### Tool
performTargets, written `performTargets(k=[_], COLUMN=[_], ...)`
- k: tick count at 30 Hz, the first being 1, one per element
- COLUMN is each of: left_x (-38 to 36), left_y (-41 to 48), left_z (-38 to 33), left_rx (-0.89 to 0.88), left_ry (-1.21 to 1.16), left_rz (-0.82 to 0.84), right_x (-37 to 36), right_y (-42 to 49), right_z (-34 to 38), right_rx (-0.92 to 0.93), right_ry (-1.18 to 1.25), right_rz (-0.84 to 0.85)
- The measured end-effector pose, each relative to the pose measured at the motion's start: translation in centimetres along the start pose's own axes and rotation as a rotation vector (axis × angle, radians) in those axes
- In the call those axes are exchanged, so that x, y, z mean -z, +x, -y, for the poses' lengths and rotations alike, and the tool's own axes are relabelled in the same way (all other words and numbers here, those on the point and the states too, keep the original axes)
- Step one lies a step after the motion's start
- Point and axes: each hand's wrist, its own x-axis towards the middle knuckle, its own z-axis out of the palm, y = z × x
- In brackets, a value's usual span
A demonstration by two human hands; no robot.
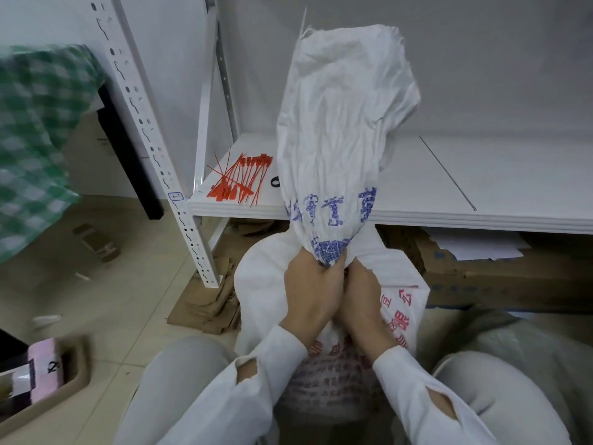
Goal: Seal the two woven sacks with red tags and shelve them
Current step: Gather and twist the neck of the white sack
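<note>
At centre frame, a left hand (309,284) and right hand (362,297) clench the gathered neck of a crumpled white woven sack printed in blue and red (333,123), apparently bunching it shut for sealing. Thin red plastic tags (239,181) lie centre left on the white shelf (449,187), handy nearby.

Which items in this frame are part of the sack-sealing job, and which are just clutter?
Job:
- woven sack, gathered neck gripped by left hand and right hand
- red tags lying on the white shelf

Lying about:
- green checked cloth
- cardboard box under the shelf
- flattened cardboard on the floor
- beige tray
</note>
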Motion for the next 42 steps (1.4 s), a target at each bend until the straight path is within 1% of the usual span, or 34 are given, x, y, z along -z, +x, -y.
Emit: performTargets(k=[3, 5, 7, 9, 13, 15, 17, 19, 21, 24, 26, 29, 30, 32, 34, 36, 39, 40, 42], left_x=[0.4, 0.6, 0.8, 1.0, 1.7, 2.3, 2.9, 3.1, 2.9, 1.9, 1.2, 0.5, 0.4, 0.4, 0.3, 0.2, 0.2, 0.2, 0.3], left_y=[0.5, 1.0, 1.5, 1.6, 1.6, 1.9, 2.1, 2.4, 2.7, 2.9, 2.9, 3.1, 3.1, 3.2, 3.3, 3.5, 3.5, 3.4, 3.4], left_z=[-0.1, 0.2, 0.3, 0.5, 0.9, 0.9, 0.9, 1.1, 1.7, 2.7, 3.3, 3.8, 3.9, 3.8, 4.0, 4.1, 3.5, 3.4, 3.3], left_rx=[-0.167, -0.281, -0.327, -0.327, -0.227, -0.232, -0.235, -0.212, -0.162, -0.016, 0.051, 0.125, 0.137, 0.165, 0.191, 0.191, 0.229, 0.253, 0.294], left_ry=[0.023, 0.07, 0.082, 0.062, 0.08, 0.198, 0.338, 0.379, 0.357, 0.334, 0.29, 0.237, 0.232, 0.227, 0.212, 0.188, 0.096, 0.062, 0.021], left_rz=[0.008, 0.021, 0.042, 0.079, 0.202, 0.241, 0.234, 0.217, 0.213, 0.252, 0.262, 0.279, 0.279, 0.265, 0.253, 0.261, 0.226, 0.208, 0.194], right_x=[1.6, 2.4, 2.8, 3.0, 3.2, 3.1, 2.8, 2.4, 1.7, 0.9, 0.5, 0.4, 0.6, 1.4, 2.2, 2.7, 2.7, 2.7, 2.8], right_y=[0.7, 1.0, 1.3, 1.5, 1.9, 1.8, 1.6, 1.4, 1.4, 1.4, 1.3, 1.3, 1.3, 1.2, 1.1, 1.2, 1.6, 1.6, 1.6], right_z=[0.5, 0.5, 0.2, -0.4, -1.3, -1.4, -1.2, -1.0, -1.2, -1.8, -1.9, -2.0, -1.9, -1.5, -0.9, -0.5, -0.4, -0.4, -0.1], right_rx=[-0.025, -0.004, 0.026, 0.047, 0.088, 0.104, 0.132, 0.14, 0.126, 0.115, 0.078, 0.019, -0.003, -0.026, -0.021, -0.022, -0.086, -0.101, -0.096], right_ry=[0.064, 0.11, 0.168, 0.2, 0.239, 0.237, 0.212, 0.183, 0.127, -0.04, -0.11, -0.194, -0.181, -0.113, -0.038, 0.131, 0.474, 0.547, 0.618], right_rz=[0.076, 0.092, 0.121, 0.174, 0.279, 0.328, 0.342, 0.341, 0.366, 0.445, 0.484, 0.475, 0.45, 0.404, 0.395, 0.373, 0.329, 0.323, 0.31])
